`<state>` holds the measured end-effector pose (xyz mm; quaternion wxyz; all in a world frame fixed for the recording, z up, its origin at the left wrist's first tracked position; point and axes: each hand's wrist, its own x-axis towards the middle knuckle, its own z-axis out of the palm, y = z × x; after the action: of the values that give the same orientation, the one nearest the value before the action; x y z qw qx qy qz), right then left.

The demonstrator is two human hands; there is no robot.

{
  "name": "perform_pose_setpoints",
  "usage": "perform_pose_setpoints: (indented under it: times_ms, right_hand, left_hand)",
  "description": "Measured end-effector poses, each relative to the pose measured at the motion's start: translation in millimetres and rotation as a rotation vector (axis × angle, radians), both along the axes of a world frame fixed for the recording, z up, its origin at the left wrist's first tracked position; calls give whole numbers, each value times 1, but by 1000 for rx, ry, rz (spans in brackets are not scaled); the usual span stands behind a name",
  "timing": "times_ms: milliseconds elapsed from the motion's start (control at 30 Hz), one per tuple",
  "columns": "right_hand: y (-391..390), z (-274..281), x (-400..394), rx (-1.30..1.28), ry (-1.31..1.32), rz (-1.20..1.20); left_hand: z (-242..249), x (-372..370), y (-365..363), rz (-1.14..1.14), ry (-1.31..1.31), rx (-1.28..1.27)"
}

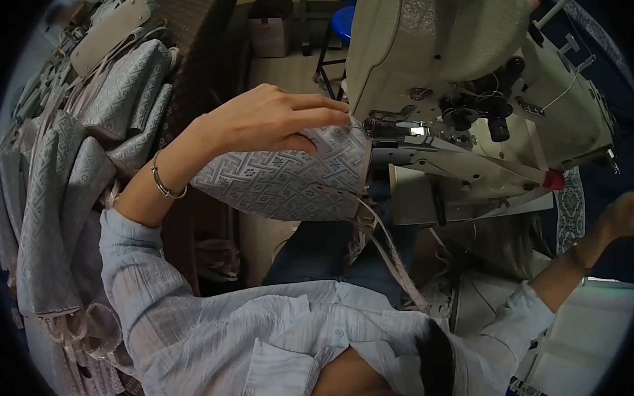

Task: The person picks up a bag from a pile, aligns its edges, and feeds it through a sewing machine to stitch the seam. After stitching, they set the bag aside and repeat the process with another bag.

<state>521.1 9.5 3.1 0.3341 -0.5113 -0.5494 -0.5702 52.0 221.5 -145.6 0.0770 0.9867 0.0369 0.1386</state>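
Note:
My left hand (278, 118) lies over a grey-white patterned fabric bag (282, 179). Its fingers are stretched out toward the sewing machine (436, 54), and the thumb is apart from them on top of the fabric. The bag's edge meets the presser foot area (398, 131) of the machine. A thin pale strap (388, 261) hangs from the bag toward my lap. Far to the right, my right hand (617, 215) is dim and partly cut off by the dark border of the view. Its fingers are hidden, so what it touches does not show.
Many similar patterned bags (44, 207) are piled along the left, with a beige bag piece (112, 33) on top. A blue stool (342, 22) and a bin (270, 26) stand behind the machine. A red-tipped part (552, 181) sits at the machine's right.

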Motion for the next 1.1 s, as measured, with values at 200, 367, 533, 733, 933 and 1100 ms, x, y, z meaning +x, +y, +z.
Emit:
perform_pose_setpoints:
  times_ms: [200, 367, 533, 733, 933, 1100]
  right_hand:
    - [85, 77, 214, -483, 328, -239]
    - [98, 46, 275, -907, 845, -276]
    - [54, 2, 208, -401, 948, -168]
    - [34, -101, 159, 40, 988, 244]
    - [57, -144, 129, 332, 1317, 726]
    - [36, -98, 129, 151, 1196, 356]
  left_hand:
    - [1, 6, -8, 189, 43, 34]
    - [9, 25, -21, 370, 252, 44]
    - [4, 23, -17, 349, 207, 36]
    - [4, 26, -14, 346, 196, 8]
    - [6, 26, -16, 353, 247, 30]
    - [6, 26, -19, 339, 238, 32]
